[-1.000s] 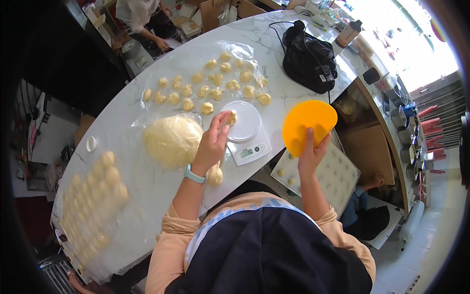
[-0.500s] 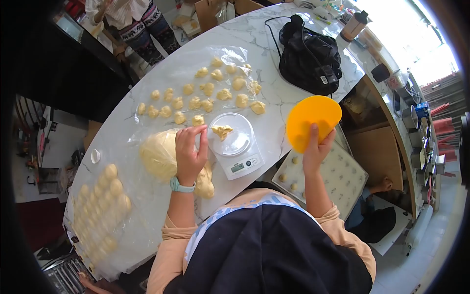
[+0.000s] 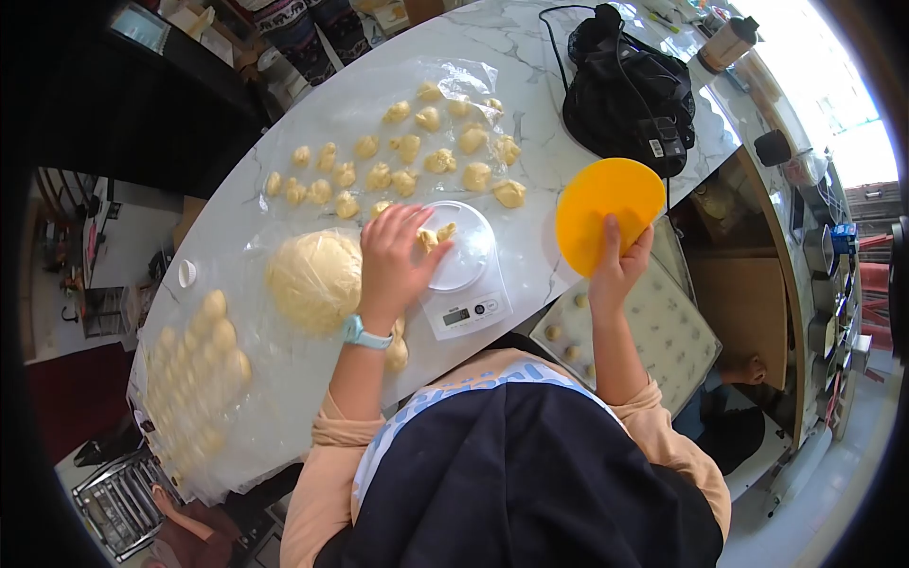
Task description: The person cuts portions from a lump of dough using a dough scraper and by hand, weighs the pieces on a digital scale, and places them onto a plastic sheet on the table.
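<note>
Apparent weighing: left hand (image 3: 388, 267) curls over dough (image 3: 447, 230) on the scale (image 3: 473, 260) beneath it, grip uncertain, right hand (image 3: 618, 265) grasping a yellow scraper (image 3: 601, 204); accurate reading calls for lifting the left clear.

White daylight fills a bright window (image 3: 838, 80) beyond a curved, grey-veined white table (image 3: 532, 128), brown wooden cabinet (image 3: 734, 295) and pale floor (image 3: 857, 464).

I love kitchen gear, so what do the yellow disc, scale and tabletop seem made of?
The yellow disc looks like smooth plastic: flat, evenly coloured. The scale seems white plastic, judging by its glossy casing. The tabletop is shiny and grey-veined: marble or an imitation, I can't tell.
</note>
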A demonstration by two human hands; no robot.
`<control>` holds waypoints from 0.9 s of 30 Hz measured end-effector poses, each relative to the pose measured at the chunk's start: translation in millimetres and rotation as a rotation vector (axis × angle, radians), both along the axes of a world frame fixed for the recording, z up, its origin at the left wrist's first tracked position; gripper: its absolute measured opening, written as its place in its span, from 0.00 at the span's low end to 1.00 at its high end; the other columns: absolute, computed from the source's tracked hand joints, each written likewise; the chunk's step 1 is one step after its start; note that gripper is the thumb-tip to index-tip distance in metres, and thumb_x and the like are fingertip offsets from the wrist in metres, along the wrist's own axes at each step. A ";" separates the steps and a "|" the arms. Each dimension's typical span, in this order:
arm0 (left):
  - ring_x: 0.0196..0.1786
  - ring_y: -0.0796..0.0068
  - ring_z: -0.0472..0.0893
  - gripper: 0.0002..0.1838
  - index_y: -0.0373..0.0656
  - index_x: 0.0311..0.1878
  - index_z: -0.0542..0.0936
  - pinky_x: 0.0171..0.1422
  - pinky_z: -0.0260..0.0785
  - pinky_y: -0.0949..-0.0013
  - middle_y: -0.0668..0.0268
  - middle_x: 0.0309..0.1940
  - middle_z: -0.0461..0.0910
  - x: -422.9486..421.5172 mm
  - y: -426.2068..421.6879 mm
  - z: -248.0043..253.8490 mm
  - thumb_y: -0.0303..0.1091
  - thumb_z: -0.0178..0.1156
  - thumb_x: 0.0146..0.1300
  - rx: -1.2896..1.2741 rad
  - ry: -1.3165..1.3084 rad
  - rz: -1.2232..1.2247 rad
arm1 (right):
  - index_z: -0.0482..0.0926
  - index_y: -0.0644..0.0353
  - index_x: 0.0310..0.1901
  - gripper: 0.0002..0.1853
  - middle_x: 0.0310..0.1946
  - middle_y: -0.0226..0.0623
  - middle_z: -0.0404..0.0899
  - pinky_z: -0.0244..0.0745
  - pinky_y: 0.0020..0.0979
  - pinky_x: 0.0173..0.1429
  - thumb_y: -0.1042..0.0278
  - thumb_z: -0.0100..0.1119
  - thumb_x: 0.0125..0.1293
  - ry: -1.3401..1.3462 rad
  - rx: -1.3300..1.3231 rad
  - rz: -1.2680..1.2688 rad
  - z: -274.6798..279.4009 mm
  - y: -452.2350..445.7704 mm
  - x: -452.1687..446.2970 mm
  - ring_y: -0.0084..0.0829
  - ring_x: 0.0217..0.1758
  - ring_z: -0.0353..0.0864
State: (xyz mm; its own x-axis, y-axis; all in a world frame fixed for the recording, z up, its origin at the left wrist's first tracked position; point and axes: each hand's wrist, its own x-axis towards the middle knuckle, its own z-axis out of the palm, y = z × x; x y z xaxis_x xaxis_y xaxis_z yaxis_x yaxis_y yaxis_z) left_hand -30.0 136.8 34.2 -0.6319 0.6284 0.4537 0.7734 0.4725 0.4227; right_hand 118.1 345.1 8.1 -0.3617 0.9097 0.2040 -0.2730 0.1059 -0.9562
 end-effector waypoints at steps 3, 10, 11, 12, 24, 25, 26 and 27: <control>0.51 0.62 0.78 0.10 0.43 0.39 0.81 0.64 0.59 0.56 0.64 0.42 0.82 -5.8 11.2 -14.8 0.35 0.66 0.56 -0.110 0.074 -0.111 | 0.68 0.61 0.51 0.13 0.43 0.32 0.75 0.70 0.22 0.50 0.69 0.56 0.68 -0.013 0.031 0.008 2.2 -0.4 -1.1 0.20 0.45 0.75; 0.48 0.68 0.76 0.09 0.46 0.34 0.81 0.61 0.57 0.55 0.69 0.35 0.80 45.5 -38.4 1.1 0.38 0.67 0.53 0.105 -0.238 -0.062 | 0.68 0.61 0.51 0.14 0.43 0.31 0.75 0.71 0.23 0.48 0.69 0.57 0.68 -0.065 0.070 0.000 17.4 -14.3 19.8 0.20 0.44 0.75; 0.48 0.67 0.76 0.09 0.47 0.34 0.81 0.59 0.56 0.55 0.69 0.35 0.79 56.3 -54.7 -2.8 0.39 0.68 0.53 -0.010 -0.184 -0.066 | 0.68 0.60 0.51 0.14 0.42 0.31 0.76 0.72 0.23 0.47 0.69 0.57 0.68 -0.053 0.043 0.069 22.5 -23.8 21.8 0.20 0.43 0.76; 0.47 0.67 0.75 0.09 0.48 0.35 0.81 0.58 0.56 0.55 0.70 0.34 0.79 66.5 -72.4 -11.6 0.39 0.68 0.52 -0.126 -0.131 -0.069 | 0.68 0.60 0.51 0.13 0.41 0.31 0.76 0.72 0.24 0.45 0.69 0.57 0.68 -0.040 0.015 0.141 30.2 -38.3 22.1 0.21 0.42 0.76; 0.57 0.69 0.72 0.07 0.51 0.36 0.81 0.57 0.50 0.50 0.73 0.36 0.80 95.5 -139.7 -54.3 0.37 0.66 0.54 -0.225 -0.119 -0.040 | 0.63 0.64 0.55 0.19 0.31 0.53 0.77 0.74 0.48 0.32 0.68 0.51 0.65 -0.820 0.599 0.838 6.4 -193.7 -2.6 0.53 0.33 0.79; 0.56 0.69 0.73 0.07 0.51 0.36 0.81 0.57 0.50 0.50 0.73 0.36 0.80 94.4 -140.7 -56.5 0.37 0.66 0.54 -0.202 -0.104 -0.030 | 0.62 0.65 0.56 0.20 0.32 0.53 0.78 0.74 0.48 0.32 0.68 0.51 0.65 -0.763 0.578 0.783 -11.6 -203.6 7.4 0.53 0.33 0.79; 0.55 0.68 0.74 0.06 0.50 0.36 0.81 0.57 0.50 0.51 0.72 0.36 0.80 91.5 -139.1 -56.6 0.36 0.66 0.55 -0.128 -0.095 0.005 | 0.62 0.65 0.57 0.21 0.33 0.54 0.78 0.74 0.48 0.32 0.68 0.51 0.65 -0.702 0.567 0.728 -24.9 -209.5 14.2 0.54 0.33 0.79; 0.53 0.68 0.75 0.05 0.49 0.35 0.81 0.57 0.51 0.53 0.72 0.36 0.81 89.1 -137.8 -54.6 0.36 0.65 0.56 -0.056 -0.088 0.044 | 0.61 0.67 0.56 0.20 0.36 0.53 0.79 0.76 0.44 0.34 0.70 0.51 0.66 -0.819 0.507 0.741 -29.5 -207.9 21.9 0.53 0.34 0.81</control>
